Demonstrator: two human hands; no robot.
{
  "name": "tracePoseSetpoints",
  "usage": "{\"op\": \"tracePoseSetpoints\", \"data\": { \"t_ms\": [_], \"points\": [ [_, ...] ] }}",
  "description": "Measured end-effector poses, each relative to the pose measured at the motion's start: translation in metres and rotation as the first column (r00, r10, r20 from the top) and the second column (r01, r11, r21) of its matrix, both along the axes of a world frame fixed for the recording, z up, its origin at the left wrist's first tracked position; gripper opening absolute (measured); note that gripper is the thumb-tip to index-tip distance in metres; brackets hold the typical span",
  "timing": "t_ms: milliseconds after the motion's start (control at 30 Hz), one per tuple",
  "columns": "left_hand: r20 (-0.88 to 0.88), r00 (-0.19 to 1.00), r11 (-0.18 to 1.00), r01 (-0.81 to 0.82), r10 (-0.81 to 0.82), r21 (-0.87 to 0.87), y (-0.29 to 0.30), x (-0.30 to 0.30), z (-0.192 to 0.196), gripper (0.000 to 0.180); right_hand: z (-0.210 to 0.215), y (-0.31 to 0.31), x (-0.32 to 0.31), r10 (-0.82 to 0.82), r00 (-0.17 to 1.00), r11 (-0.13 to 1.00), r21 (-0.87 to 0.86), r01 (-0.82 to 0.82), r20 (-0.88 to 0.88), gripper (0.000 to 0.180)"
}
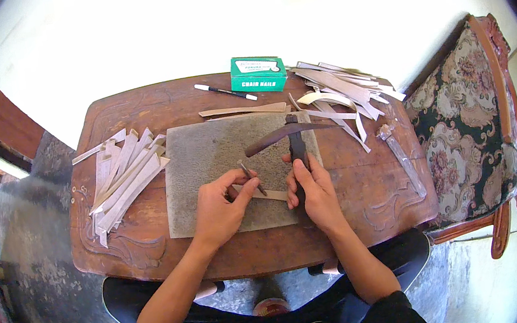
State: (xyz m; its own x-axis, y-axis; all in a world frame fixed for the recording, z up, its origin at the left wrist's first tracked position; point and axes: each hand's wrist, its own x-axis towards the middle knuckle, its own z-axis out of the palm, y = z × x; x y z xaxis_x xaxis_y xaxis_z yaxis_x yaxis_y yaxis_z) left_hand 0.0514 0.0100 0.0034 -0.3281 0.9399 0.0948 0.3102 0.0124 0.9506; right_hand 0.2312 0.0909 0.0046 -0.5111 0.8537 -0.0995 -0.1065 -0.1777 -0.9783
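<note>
On the grey mat [207, 161] at the middle of the wooden desk [366, 193], both my hands work close together near the mat's near edge. My left hand [219, 211] has its fingers pinched shut on a small punch [251, 178], a thin metal rod that leans up and away to the left, its lower tip resting on a narrow tan strip [272, 194]. That strip lies flat on the mat, its long axis running roughly left to right between my two hands. My right hand [314, 190] is clenched around the dark handle of a hammer [290, 133]; the handle points straight away from me, and the curved rusty head crosses it left to right, resting low over the far part of the mat. Bare mat lies open to the left of my left hand. Beyond the mat's left edge sits a fanned pile of pale strips [121, 175], reaching toward the desk's left rim. Another heap of strips [340, 90] crowds the far right corner, near a green box [257, 73] and a pen [225, 92]. A clear bag [400, 157] lies along the right side, and a patterned armchair [461, 130] stands just beside that edge.
</note>
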Motion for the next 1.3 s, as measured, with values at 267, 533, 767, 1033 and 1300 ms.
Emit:
{"op": "tracePoseSetpoints", "data": {
  "t_ms": [267,533,767,1033,1300],
  "points": [
    [-0.107,0.994,0.999,-0.005,0.01,0.045,-0.001,0.002,0.003,0.015,0.002,0.0,-0.001,-0.003,0.999,1.0,0.005,0.003,0.037,0.033],
    [-0.271,0.962,0.978,0.02,0.038,0.209,-0.002,0.009,-0.002,0.017,0.002,-0.001,-0.002,-0.025,1.0,1.0,-0.003,0.025,0.0,0.033],
    [-0.362,0.932,0.975,0.064,0.019,0.215,-0.004,0.013,0.002,0.021,0.007,-0.003,-0.002,-0.027,0.999,0.999,-0.018,0.028,0.037,0.032],
    [-0.392,0.92,0.956,0.093,0.024,0.279,-0.004,0.014,-0.002,0.02,0.022,0.003,0.009,-0.008,0.993,0.999,0.052,0.002,0.121,0.03],
    [-0.399,0.916,0.946,0.101,0.033,0.309,-0.004,0.014,-0.001,0.018,0.118,-0.009,0.037,-0.143,0.829,0.785,0.572,-0.237,0.54,0.033]
  ]
}}
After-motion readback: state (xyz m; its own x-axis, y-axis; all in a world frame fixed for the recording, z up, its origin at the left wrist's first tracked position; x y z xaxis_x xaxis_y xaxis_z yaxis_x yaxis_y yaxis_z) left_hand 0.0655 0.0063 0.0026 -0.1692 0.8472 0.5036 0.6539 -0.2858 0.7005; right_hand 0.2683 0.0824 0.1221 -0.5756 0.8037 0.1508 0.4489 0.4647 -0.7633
